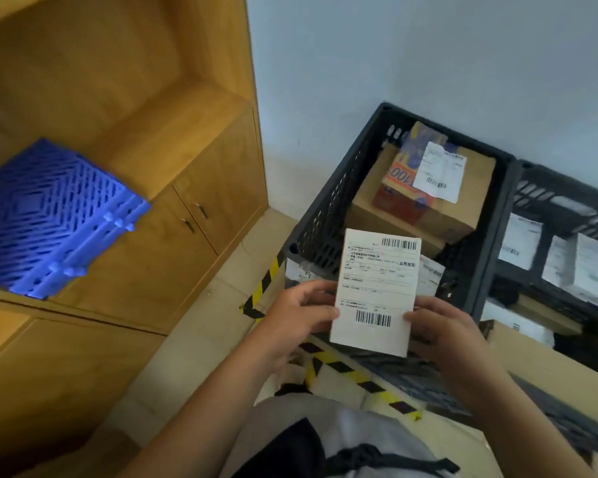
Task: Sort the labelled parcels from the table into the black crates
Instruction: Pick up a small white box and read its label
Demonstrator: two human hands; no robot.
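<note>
I hold a flat white parcel [377, 288] with a shipping label and two barcodes facing me, above the near rim of a black crate [320, 208]. My left hand [301, 315] grips its lower left edge, thumb on the front. My right hand [442, 329] grips its lower right edge the same way. Inside that crate lie a brown cardboard box [463, 201] and, on top of it, a colourful labelled packet [418, 167]. A second black crate [567, 201] to the right holds several white labelled parcels [518, 241].
A wooden cabinet [194, 188] with doors fills the left side, with a blue plastic grid [49, 219] lying on its ledge. Yellow-black hazard tape [356, 374] marks the floor by the crates. A cardboard edge [546, 363] runs at the lower right. A pale wall stands behind.
</note>
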